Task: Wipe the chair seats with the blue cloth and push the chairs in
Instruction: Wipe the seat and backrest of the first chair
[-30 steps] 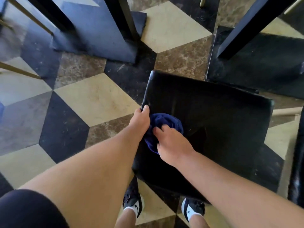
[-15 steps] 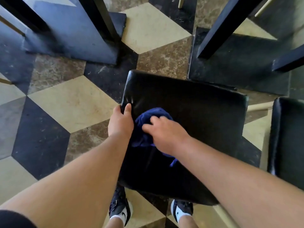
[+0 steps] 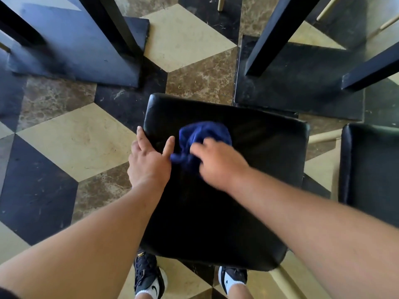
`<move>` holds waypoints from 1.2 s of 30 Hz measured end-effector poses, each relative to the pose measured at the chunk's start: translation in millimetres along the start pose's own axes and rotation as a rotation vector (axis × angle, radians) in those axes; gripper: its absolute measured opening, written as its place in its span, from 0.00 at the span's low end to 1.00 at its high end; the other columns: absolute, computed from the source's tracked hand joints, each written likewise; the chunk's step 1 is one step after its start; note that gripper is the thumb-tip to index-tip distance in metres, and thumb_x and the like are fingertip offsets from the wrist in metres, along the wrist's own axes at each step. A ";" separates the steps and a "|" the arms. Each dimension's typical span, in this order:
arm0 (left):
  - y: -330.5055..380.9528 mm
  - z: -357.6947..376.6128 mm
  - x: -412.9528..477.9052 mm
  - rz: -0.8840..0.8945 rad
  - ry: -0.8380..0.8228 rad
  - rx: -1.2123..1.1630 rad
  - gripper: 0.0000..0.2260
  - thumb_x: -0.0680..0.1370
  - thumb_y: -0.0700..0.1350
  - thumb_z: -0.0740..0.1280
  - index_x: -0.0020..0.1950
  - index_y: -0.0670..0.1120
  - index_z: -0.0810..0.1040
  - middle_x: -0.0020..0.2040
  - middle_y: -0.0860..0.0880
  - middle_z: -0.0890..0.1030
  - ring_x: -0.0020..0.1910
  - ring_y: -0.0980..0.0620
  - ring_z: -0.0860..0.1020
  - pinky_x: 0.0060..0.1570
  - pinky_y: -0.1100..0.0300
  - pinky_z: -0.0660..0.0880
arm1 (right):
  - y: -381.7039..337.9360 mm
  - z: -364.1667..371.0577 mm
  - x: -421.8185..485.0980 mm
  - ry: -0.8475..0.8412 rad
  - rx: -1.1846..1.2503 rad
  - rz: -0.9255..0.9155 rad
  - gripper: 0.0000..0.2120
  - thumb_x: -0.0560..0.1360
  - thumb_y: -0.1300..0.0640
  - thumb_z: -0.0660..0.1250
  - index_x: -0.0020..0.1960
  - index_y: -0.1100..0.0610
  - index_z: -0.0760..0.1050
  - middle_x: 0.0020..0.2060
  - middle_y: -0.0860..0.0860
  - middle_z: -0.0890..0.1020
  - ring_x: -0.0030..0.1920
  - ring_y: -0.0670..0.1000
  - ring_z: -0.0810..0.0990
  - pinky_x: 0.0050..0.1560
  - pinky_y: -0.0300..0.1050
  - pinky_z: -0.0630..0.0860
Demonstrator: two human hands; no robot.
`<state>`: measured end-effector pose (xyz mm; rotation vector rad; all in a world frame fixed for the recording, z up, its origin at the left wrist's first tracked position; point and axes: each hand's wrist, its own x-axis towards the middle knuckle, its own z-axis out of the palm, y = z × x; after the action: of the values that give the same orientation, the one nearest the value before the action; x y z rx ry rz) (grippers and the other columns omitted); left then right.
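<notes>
The left hand clasps the left edge of the black chair seat, thumb lying on top and fingers wrapped over the side. Just to its right the blue cloth, a crumpled dark-blue wad with no clear long axis, lies on the seat's front-left part, pinned beneath the blurred right hand, whose fingers press on it. The glossy, squarish seat is skewed, its far edge toward the table bases; no writing is readable.
</notes>
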<state>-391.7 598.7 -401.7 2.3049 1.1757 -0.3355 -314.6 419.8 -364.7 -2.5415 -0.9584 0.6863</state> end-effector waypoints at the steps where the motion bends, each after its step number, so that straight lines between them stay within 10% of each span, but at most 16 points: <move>1: 0.3 0.7 -0.3 0.001 0.007 0.014 0.45 0.75 0.79 0.51 0.84 0.56 0.44 0.81 0.45 0.63 0.75 0.39 0.67 0.68 0.38 0.69 | -6.4 10.2 -24.4 -0.042 0.006 -0.044 0.11 0.75 0.53 0.67 0.57 0.50 0.75 0.54 0.58 0.78 0.49 0.65 0.81 0.40 0.56 0.75; 8: 19.0 9.3 -11.7 0.105 0.063 0.198 0.33 0.84 0.66 0.49 0.85 0.56 0.42 0.84 0.39 0.54 0.79 0.36 0.59 0.76 0.38 0.58 | -23.4 51.2 -136.1 -0.362 0.032 -0.274 0.19 0.76 0.56 0.70 0.62 0.47 0.66 0.55 0.55 0.76 0.49 0.60 0.80 0.35 0.51 0.69; 27: -12.9 22.4 -55.4 0.329 -0.105 0.519 0.33 0.81 0.69 0.37 0.81 0.58 0.28 0.82 0.44 0.26 0.80 0.41 0.27 0.78 0.34 0.33 | 80.3 -43.2 25.8 0.139 -0.108 0.175 0.12 0.78 0.57 0.64 0.61 0.49 0.73 0.55 0.56 0.75 0.49 0.61 0.77 0.40 0.51 0.68; 36: -4.2 17.3 -52.7 0.275 -0.188 0.525 0.33 0.80 0.69 0.37 0.78 0.59 0.24 0.80 0.45 0.23 0.79 0.40 0.25 0.76 0.33 0.31 | 8.8 36.0 -154.9 -0.412 -0.054 -0.232 0.17 0.75 0.53 0.71 0.61 0.51 0.70 0.53 0.57 0.76 0.48 0.64 0.80 0.38 0.55 0.72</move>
<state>-425.9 555.5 -394.3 2.7600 0.7212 -0.8146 -431.3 312.5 -349.4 -2.3227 -1.3940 1.1491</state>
